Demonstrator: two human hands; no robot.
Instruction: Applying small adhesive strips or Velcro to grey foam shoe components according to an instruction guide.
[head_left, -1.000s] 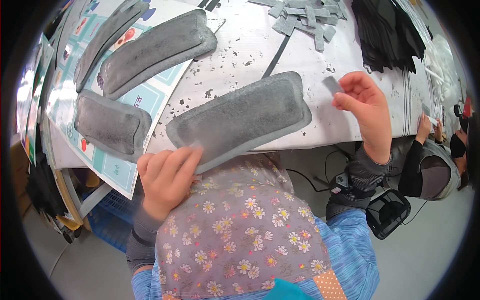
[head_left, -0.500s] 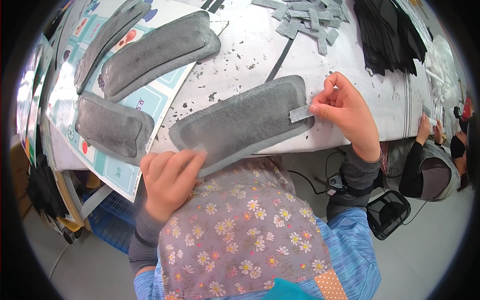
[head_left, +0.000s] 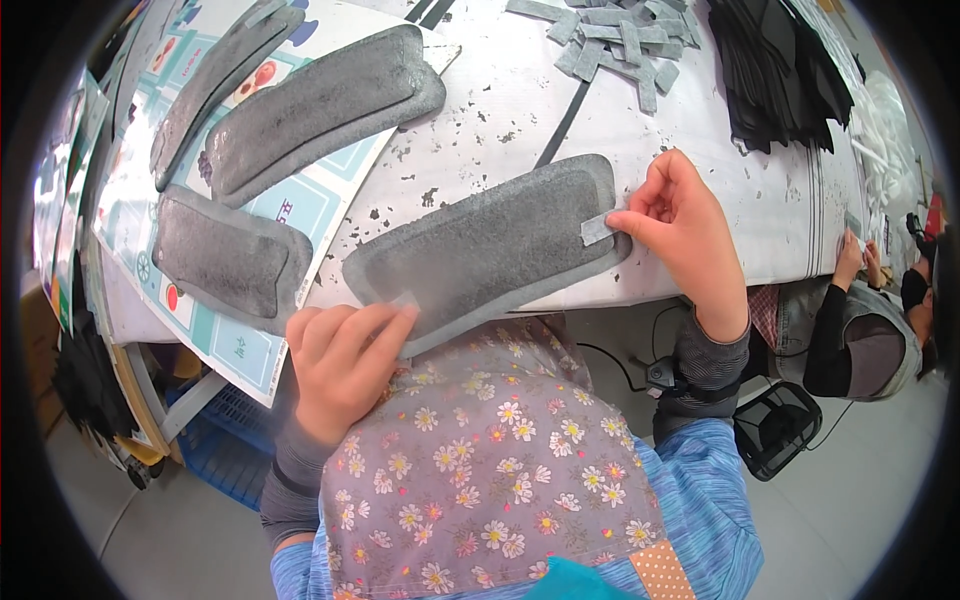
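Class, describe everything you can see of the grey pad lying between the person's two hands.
The grey pad is long with rounded corners; its dark, fuzzy-looking raised middle has a flatter, paler border. It looks like felt or plush. It lies slantwise on the white table, right end farther away, its near left corner apparently overhanging the edge. The left hand is at that corner; the right hand holds a pale strip over the right end.

A pale grey floor [head_left: 825,490] runs under the white-covered table [head_left: 755,225]; a blue, seemingly plastic crate [head_left: 225,462] sits below.
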